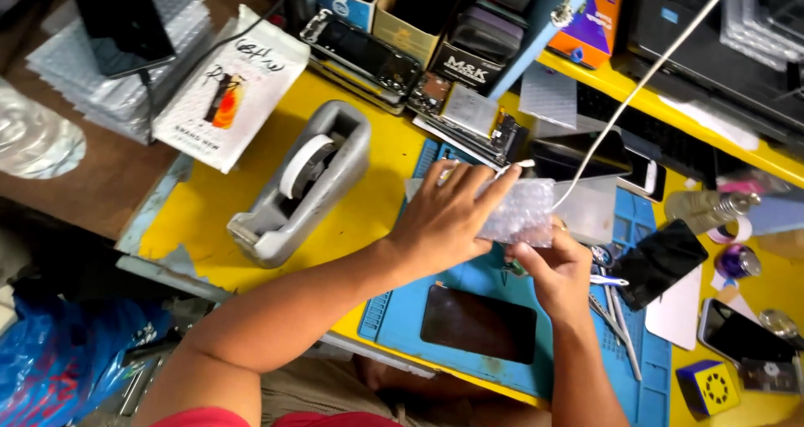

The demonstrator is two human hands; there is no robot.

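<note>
Both my hands hold a small packet wrapped in clear bubble wrap [526, 213] above a blue work mat [402, 310]. My left hand [448, 213] lies over its left side with fingers spread across the wrap. My right hand [557, 268] pinches its lower right edge from below. What is inside the wrap is hidden. A dark phone screen [477, 322] lies flat on the mat just below my hands.
A grey tape dispenser [306, 184] stands left of my hands on the yellow table [209, 218]. A white cable [645, 79] runs down from the upper right. Tweezers [615, 310], phones [662, 259], boxes and a white pouch [230, 88] crowd the edges.
</note>
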